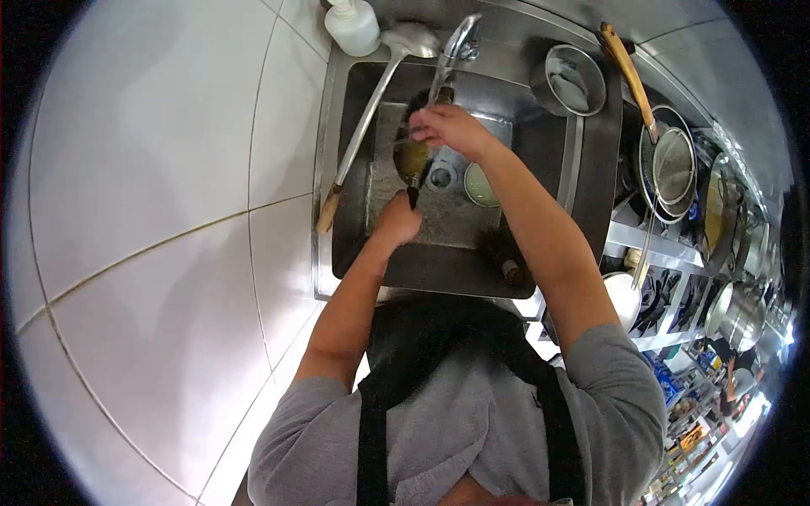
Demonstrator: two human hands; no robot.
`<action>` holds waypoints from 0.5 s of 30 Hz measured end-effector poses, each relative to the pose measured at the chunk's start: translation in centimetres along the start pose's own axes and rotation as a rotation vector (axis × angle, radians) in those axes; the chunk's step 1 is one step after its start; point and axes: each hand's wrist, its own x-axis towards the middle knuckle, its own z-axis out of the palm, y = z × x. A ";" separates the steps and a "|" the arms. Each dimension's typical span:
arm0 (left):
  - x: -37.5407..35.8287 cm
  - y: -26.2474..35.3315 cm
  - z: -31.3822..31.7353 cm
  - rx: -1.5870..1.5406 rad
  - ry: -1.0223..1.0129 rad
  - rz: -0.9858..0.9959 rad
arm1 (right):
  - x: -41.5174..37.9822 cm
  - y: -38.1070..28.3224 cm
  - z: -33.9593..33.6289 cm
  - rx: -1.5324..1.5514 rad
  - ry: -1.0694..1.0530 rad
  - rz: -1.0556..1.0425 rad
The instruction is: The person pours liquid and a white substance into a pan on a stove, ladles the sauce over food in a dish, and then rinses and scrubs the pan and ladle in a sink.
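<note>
Low in the sink (380,198), my left hand (398,221) is closed around the black handle of a small dark pan (411,160). Yellowish liquid or residue shows inside the pan, which is tilted beneath the tap (456,46). Above the pan, close to the water stream, my right hand (451,132) has its fingers curled together and slightly blurred. What they hold, if anything, I cannot make out. A pale green round dish or lid (482,185) lies on the sink floor beside the drain (440,175).
Across the sink's left edge leans a long ladle (368,118). A white bottle (353,29) stands at the back left, a metal pot (578,80) at the back right. A dark brush (504,257) lies front right. Strainers (673,164) and stove burners are farther right.
</note>
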 end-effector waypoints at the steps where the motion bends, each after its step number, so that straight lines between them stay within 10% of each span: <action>1: 0.9 2.2 -4.2 -0.327 -0.302 -0.302 | -0.3 0.2 0.1 0.008 0.010 -0.001; 2: 1.5 3.5 -6.9 -0.650 -0.601 -0.608 | -0.4 0.4 0.3 0.114 0.063 -0.077; 12: -6.4 7.2 -10.1 -1.476 -0.771 -0.815 | 7.8 16.6 -5.1 -0.114 0.730 0.004; 15: -5.9 8.4 -8.7 -1.381 -0.812 -0.724 | 6.6 14.4 -1.3 0.280 0.416 0.006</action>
